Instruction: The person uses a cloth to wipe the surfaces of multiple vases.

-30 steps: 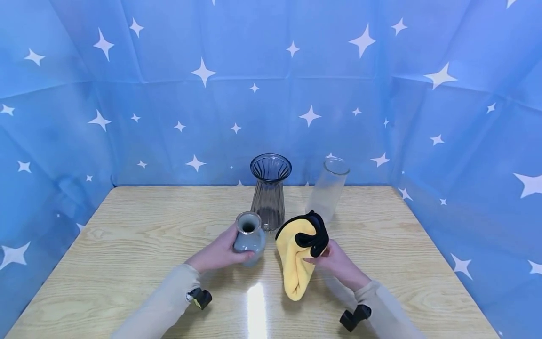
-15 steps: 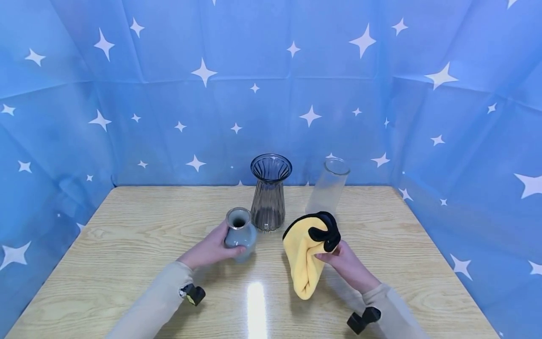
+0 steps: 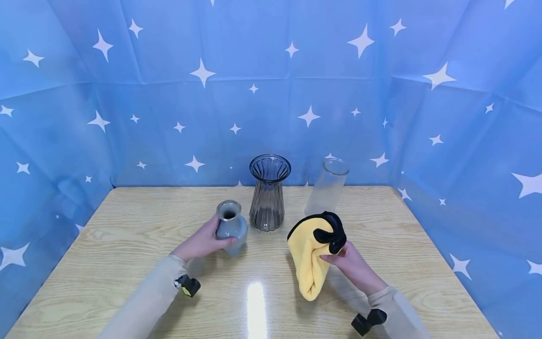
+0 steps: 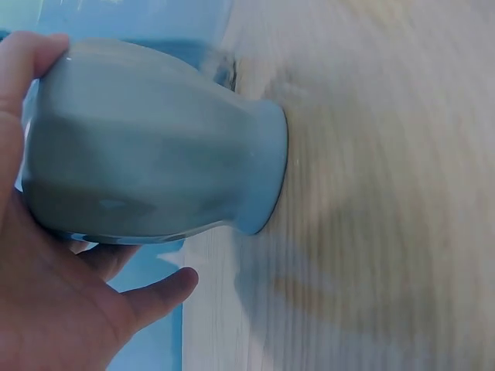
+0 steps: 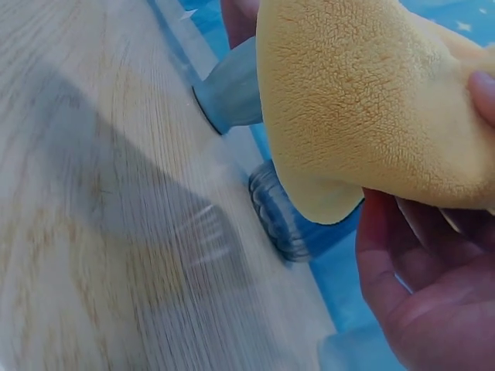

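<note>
My left hand grips a small blue-grey glazed vase around its body, thumb in front. In the left wrist view the vase shows its foot toward the wooden surface; whether it touches is hard to tell. A folded yellow cloth with black edging hangs from my right hand, pinched between thumb and fingers. The right wrist view has the cloth held above the table, with the blue-grey vase beyond it.
A smoky ribbed glass vase stands upright behind the two hands. To its right is a clear glass cylinder vase, its lower part behind the cloth. The wooden table meets a blue star-patterned curtain at the back and sides.
My left hand has carried the blue-grey vase left and slightly away from me, apart from the ribbed vase. My right hand has moved the cloth a little to the right.
</note>
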Available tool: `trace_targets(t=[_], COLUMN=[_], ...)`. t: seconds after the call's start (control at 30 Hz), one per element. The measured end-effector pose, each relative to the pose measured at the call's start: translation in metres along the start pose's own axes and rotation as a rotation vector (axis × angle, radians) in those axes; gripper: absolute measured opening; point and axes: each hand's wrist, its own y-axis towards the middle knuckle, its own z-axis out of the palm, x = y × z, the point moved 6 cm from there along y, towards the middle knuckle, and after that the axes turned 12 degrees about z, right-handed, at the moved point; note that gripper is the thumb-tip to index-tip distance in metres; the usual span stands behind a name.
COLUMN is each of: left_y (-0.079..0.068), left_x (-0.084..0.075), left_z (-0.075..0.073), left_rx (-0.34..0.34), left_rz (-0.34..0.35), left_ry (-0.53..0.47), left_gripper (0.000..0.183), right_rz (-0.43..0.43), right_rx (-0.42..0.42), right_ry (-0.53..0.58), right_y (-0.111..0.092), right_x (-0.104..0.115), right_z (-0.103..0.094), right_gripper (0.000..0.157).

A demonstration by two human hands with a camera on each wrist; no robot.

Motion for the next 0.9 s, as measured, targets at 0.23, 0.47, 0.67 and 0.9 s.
trace_targets(t=[0.23, 0.47, 0.67, 0.9], left_y=[0.008, 0.016, 0.017, 0.013], left_x=[0.024, 0.044, 0.055, 0.058], left_z=[-0.022, -0.052, -0.077, -0.093], left_rx=[-0.046, -0.107, -0.148, -0.238], left_rz=[-0.064, -0.13, -0.16, -0.14], left_ry=[0.031, 0.038, 0.059, 0.07], left_gripper=[0.084, 0.09, 0.089, 0.082], right_rz=[-0.01, -0.026, -0.027, -0.049], right_rx=[-0.047, -0.039, -0.033, -0.004], right_ry=[-0.008, 0.015, 0.033, 0.056], right_y=[-0.005, -0.006, -0.006, -0.008], right_x=[0.004, 0.005, 0.004, 0.004], right_z=[-0.003, -0.005, -0.005, -0.004], right_gripper=[0.032, 0.031, 0.033, 0.034])
